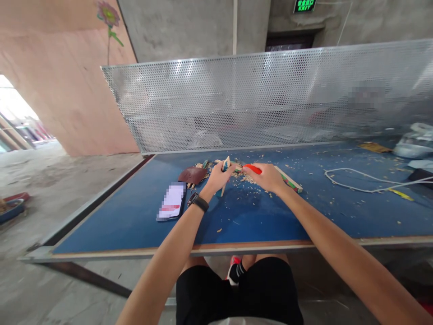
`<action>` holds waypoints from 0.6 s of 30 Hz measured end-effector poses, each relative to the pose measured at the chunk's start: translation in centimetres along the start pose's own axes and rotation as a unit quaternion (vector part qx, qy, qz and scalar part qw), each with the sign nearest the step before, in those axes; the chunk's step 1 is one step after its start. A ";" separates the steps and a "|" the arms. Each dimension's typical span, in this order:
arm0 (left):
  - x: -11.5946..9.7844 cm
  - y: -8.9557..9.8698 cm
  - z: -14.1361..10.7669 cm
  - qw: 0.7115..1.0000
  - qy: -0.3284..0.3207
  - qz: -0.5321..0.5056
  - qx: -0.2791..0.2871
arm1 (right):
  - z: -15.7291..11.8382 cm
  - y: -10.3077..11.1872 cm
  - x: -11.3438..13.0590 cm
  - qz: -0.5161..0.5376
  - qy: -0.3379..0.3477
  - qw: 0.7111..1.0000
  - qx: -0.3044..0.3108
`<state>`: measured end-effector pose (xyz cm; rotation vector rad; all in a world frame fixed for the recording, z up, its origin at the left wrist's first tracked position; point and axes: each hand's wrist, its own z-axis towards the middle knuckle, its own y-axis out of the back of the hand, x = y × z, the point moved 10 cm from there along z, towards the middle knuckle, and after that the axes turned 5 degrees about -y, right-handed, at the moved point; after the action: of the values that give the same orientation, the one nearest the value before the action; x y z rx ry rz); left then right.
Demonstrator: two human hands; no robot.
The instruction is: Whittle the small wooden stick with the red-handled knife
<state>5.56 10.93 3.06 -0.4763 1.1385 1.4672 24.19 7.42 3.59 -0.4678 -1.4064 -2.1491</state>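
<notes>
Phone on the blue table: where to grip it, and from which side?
I'd pinch the phone across its long edges, near the end closest to the person, coming from above. It lies flat, screen up; the brown sheet crowds its far end, the watch its right.

Set on the head, facing forward and down. Looks from above the lap (270, 289), over the left hand (218, 178) and right hand (268, 177), both near, across the blue table (118, 216) to the mesh screen (209, 104) and grey wall (189, 27) beyond.
</notes>
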 end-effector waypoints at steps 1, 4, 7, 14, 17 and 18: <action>0.2 0.0 0.2 1.000 -0.007 -0.005 0.000 | 0.1 0.1 0.0 0.002 0.002 1.000 -0.005; 0.5 -0.2 0.6 1.000 -0.023 -0.018 0.001 | 0.2 0.2 0.1 0.015 0.012 1.000 -0.016; 0.3 -0.6 0.7 0.999 -0.034 -0.039 0.012 | 0.1 0.2 0.2 0.024 0.012 1.000 -0.014; 0.0 -0.9 0.7 0.994 -0.016 -0.110 0.016 | 0.0 0.5 0.4 0.031 0.010 0.999 -0.008; 0.3 -1.2 0.5 0.986 0.019 -0.166 0.017 | 0.1 0.5 0.3 0.041 0.017 0.999 -0.006; 0.4 -1.3 0.4 0.982 0.035 -0.184 0.019 | 0.1 0.4 0.4 0.045 0.022 0.999 -0.004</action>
<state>6.76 11.32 2.42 -0.6779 1.0646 1.1127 24.17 7.30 4.15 -0.4748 -1.3270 -2.0820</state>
